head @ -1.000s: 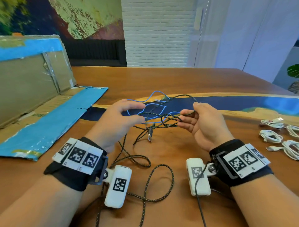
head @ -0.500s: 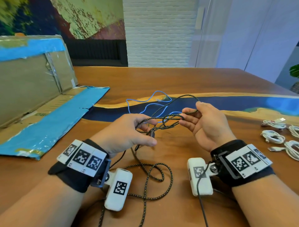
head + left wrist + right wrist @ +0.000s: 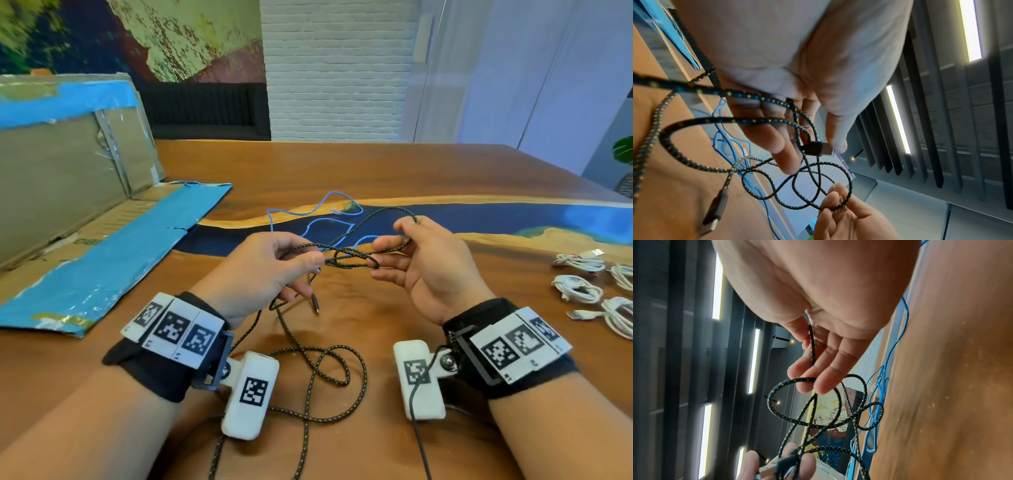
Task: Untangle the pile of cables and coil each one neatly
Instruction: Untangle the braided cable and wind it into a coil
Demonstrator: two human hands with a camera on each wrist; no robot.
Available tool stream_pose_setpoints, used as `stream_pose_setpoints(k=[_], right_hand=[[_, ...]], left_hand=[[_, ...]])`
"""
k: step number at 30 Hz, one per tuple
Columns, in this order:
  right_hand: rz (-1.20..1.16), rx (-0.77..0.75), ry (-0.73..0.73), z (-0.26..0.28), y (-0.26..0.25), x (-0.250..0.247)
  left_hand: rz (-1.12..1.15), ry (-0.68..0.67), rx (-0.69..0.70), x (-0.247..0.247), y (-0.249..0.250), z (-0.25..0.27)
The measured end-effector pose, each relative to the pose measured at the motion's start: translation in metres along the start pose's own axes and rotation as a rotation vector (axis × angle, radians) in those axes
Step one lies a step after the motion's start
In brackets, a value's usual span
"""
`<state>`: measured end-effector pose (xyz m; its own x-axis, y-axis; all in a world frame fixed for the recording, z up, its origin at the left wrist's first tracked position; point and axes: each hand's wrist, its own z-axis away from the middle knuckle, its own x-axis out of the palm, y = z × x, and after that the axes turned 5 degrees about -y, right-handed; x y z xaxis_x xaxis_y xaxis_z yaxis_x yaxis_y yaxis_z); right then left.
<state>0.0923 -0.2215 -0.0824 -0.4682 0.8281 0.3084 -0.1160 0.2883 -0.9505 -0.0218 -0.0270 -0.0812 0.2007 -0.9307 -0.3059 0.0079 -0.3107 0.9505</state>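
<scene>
On wooden worktop (image 3: 394,164) with dark blue resin strip, white brick wall and mural behind; opened cardboard box (image 3: 68,178) with blue tape at left. Slatted ceiling with strip lights in wrist views. Left hand (image 3: 260,274) raised, thumb and fingers pinching black braided cable (image 3: 329,370) near its USB plug (image 3: 818,148). Right hand (image 3: 424,267) raised opposite, fingers loosely curled, pinching a cable loop at fingertips (image 3: 818,382). Tangled knot of loops strung left-right between both hands, above worktop; rest of cable trailing down toward viewer in loose loops on worktop. Small plug (image 3: 315,304) dangling, tip pointing down. Blue cable (image 3: 318,212) lying loose just beyond hands. Coiled white cables (image 3: 589,284) far right.
</scene>
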Motion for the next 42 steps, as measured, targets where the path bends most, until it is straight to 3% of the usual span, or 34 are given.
stream_pose_setpoints(k=[16,22,27,34,42], right_hand=[[0.07,0.029,-0.175,0.005,0.004,0.007],[0.074,-0.018,-0.079,0.0,0.004,0.002],[0.088,-0.045,-0.085,-0.002,0.002,-0.005],[-0.116,-0.069,0.075,-0.01,-0.008,-0.02],[-0.063,-0.083,0.025,-0.013,0.002,-0.014]], left_hand=[[0.07,0.123,-0.05,0.001,-0.001,-0.004],[0.019,0.129,0.034,-0.003,-0.004,-0.005],[0.065,0.16,0.065,-0.009,-0.004,-0.006],[0.125,0.223,0.062,-0.029,-0.002,-0.007],[0.292,0.179,0.07,-0.014,-0.008,-0.011]])
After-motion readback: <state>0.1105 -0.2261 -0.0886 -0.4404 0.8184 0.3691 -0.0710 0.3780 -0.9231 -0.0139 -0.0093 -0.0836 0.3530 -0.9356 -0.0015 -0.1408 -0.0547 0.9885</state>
